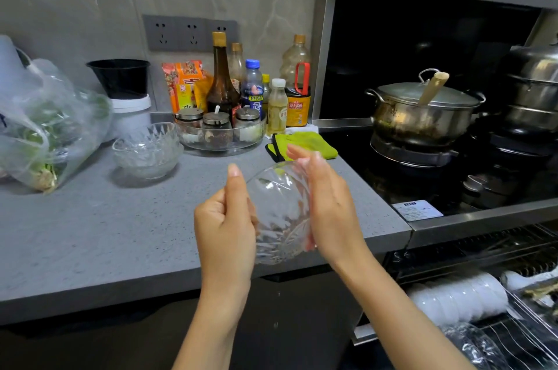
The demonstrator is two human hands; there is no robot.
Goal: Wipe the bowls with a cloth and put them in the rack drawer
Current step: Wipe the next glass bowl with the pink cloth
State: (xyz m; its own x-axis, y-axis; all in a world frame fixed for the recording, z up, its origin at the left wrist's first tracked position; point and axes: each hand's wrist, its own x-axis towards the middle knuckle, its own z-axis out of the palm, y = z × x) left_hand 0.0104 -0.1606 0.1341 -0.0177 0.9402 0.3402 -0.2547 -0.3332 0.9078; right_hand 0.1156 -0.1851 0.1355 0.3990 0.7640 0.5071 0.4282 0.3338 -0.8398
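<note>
I hold a clear cut-glass bowl (280,212) tilted on its side above the front edge of the grey counter (120,231). My left hand (226,218) grips its left rim, thumb up. My right hand (326,197) cups its right side with the fingers laid along the glass. A stack of similar glass bowls (148,149) stands on the counter further back. A green cloth (305,144) lies beside the stove, untouched. The rack drawer (513,324) is pulled out at lower right, with white bowls (459,298) and a glass bowl (474,345) in it.
Bottles and spice jars (241,104) crowd the back of the counter. A plastic bag of greens (45,128) lies at the left. A lidded steel pot (422,110) sits on the stove at the right, with stacked steamers (534,89) beyond.
</note>
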